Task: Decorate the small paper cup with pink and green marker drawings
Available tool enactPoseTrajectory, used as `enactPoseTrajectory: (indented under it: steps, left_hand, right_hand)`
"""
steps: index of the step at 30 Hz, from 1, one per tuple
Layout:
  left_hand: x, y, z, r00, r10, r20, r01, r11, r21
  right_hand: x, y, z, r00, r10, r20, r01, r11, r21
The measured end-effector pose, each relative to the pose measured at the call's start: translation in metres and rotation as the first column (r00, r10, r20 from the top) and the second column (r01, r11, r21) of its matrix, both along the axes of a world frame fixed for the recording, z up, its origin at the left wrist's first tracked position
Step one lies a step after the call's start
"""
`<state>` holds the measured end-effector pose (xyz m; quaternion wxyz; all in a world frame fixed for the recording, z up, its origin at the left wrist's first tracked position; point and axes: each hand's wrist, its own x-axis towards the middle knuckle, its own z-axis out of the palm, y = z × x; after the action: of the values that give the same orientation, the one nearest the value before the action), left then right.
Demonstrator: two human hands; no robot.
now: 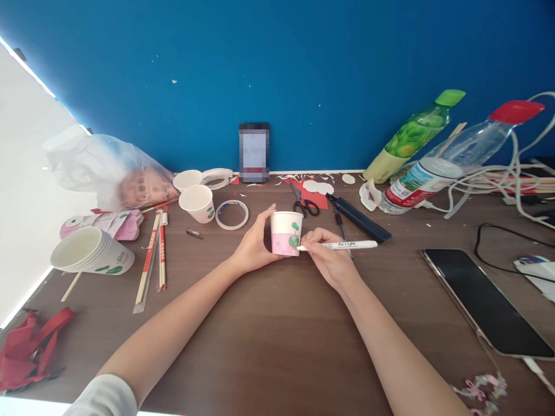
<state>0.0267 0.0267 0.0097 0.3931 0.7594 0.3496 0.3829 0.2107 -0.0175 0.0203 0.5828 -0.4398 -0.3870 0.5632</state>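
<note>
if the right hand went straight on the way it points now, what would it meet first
Most likely the paper cup held in the left hand: the right hand points toward it, and the tip of the white marker lies at its side, though whether they touch is hard to tell.

I'm counting two hands [255, 247] [328, 255], one marker [353, 245], three single cups [282, 223] [197, 203] [187, 179], one cup stack [93, 252], two bottles [407, 137] [418, 185] lol

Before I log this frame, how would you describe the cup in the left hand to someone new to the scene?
Below the blue wall is a brown table. Near the picture's middle, the left hand holds a paper cup, and the right hand points a white marker at it. Unlike the other cups, its lower part is pink.
</note>
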Motion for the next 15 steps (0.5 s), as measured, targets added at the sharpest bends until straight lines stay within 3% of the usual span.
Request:
enactPoseTrajectory:
  steps: [12,15]
  left_hand:
    - [0.0004,0.0006,-0.002,1.0,-0.001,-0.003,0.001,1.0,0.006]
    - [0.0,0.0004,-0.003,1.0,-0.014,-0.02,0.014,1.0,0.0]
  right_hand:
    - [0.0025,-0.0003,-0.0006,0.997,0.078,-0.022,-0.078,0.997,0.017]
    - [0.0032,0.0012,0.0002,0.997,0.028,-0.074,-0.029,0.999,-0.017]
